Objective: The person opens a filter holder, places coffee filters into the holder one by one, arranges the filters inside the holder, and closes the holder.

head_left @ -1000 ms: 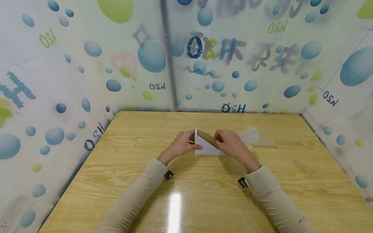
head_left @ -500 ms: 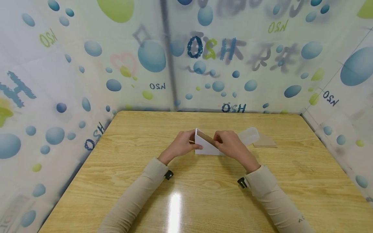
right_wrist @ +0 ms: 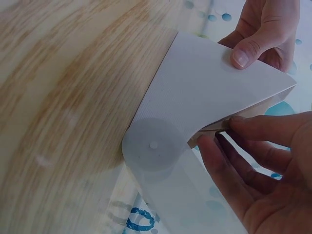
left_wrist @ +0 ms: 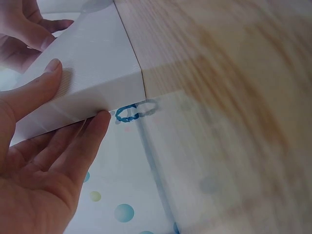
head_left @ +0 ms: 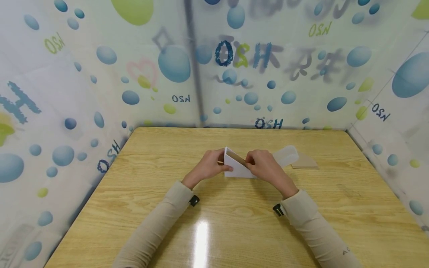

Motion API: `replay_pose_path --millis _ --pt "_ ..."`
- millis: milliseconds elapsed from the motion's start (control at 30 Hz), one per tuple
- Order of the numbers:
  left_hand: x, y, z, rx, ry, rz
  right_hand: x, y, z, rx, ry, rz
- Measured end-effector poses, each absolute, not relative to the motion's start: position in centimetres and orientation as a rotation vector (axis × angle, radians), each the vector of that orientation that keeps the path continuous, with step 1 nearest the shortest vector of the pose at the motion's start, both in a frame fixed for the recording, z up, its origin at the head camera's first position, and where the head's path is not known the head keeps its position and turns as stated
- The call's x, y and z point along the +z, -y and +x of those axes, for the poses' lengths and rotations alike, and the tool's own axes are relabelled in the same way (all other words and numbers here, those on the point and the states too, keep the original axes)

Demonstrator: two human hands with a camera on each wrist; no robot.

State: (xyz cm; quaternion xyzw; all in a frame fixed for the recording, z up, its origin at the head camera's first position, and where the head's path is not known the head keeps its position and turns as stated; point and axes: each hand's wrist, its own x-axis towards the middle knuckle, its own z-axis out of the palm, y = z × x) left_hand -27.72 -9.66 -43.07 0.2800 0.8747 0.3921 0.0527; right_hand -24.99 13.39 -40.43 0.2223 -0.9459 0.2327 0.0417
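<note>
A white wedge-shaped cardboard box [head_left: 238,169] stands on the table between the hands, its sloping top side open. My left hand [head_left: 210,164] grips its tall end, thumb on the near white face and fingers behind the end wall. Inside the opening lies brown cardboard [head_left: 236,157]. My right hand [head_left: 266,165] pinches the edge of this brown cardboard between thumb and index finger, close to the low end. In the right wrist view a translucent plastic piece [right_wrist: 195,204] has its round end overlapping the box's low corner.
Behind my right hand the translucent plastic piece [head_left: 287,155] reaches to the upper right. A flat brown cardboard wedge [head_left: 305,162] lies partly under it. The wooden table [head_left: 234,223] meets patterned curtains [head_left: 221,89] at its far edge and sides.
The brown cardboard shows less above the box's sloping edge than a second ago. Both hands keep nearly the same place.
</note>
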Motion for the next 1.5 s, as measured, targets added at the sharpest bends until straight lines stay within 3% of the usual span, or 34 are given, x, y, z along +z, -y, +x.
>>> replay_pose_path --millis 1500 --pt "-42.89 9.67 -27.71 1.201 -2.652 0.87 -40.71 -12.99 -25.06 0.656 2.901 0.661"
